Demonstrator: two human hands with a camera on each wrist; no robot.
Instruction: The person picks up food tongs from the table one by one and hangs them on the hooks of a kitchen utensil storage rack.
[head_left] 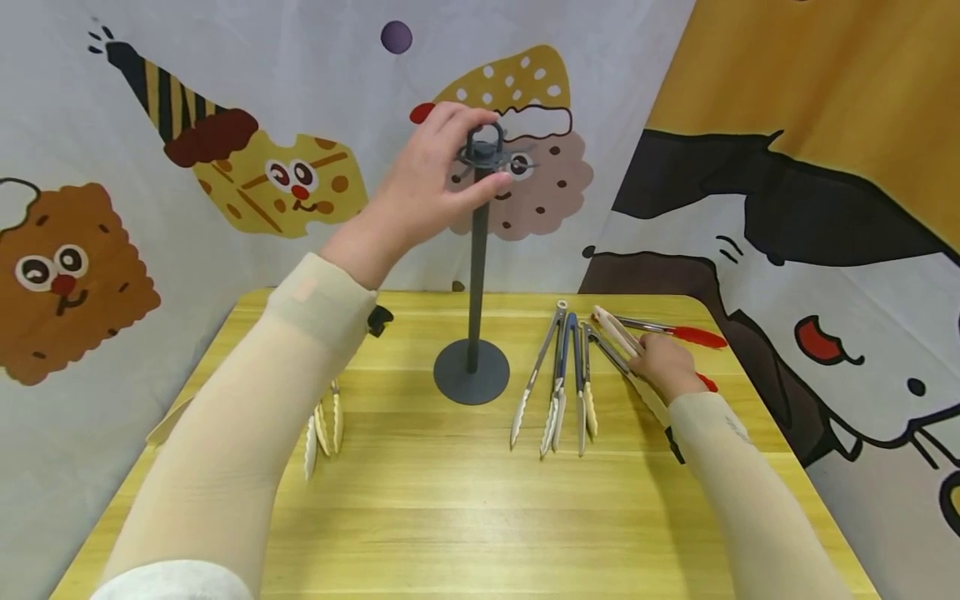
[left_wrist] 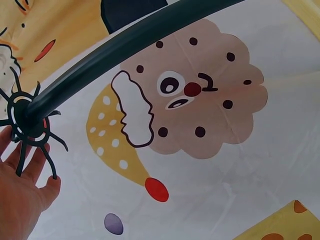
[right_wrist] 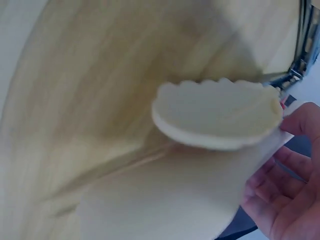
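My left hand (head_left: pixel 427 175) is at the top of a dark grey stand (head_left: pixel 478 267), a post on a round base (head_left: pixel 450 377). Its fingers and thumb hold the ring of hooks (left_wrist: pixel 46 137) there; in the left wrist view the thumb lies at one hook's tip. At the table's right side, my right hand (head_left: pixel 666 362) grips cream-coloured tongs (head_left: pixel 617 332). Their scalloped end (right_wrist: pixel 215 115) shows large in the right wrist view, thumb and fingers around the handle side. Beside that hand lie tongs with a red tip (head_left: pixel 697 336).
Several tongs with blue and metal handles (head_left: pixel 573 367) lie close together right of the stand's base. More pale-tipped tongs (head_left: pixel 337 421) show partly under the left forearm. A cartoon-printed cloth (head_left: pixel 315 50) hangs behind the wooden table (head_left: pixel 465 517).
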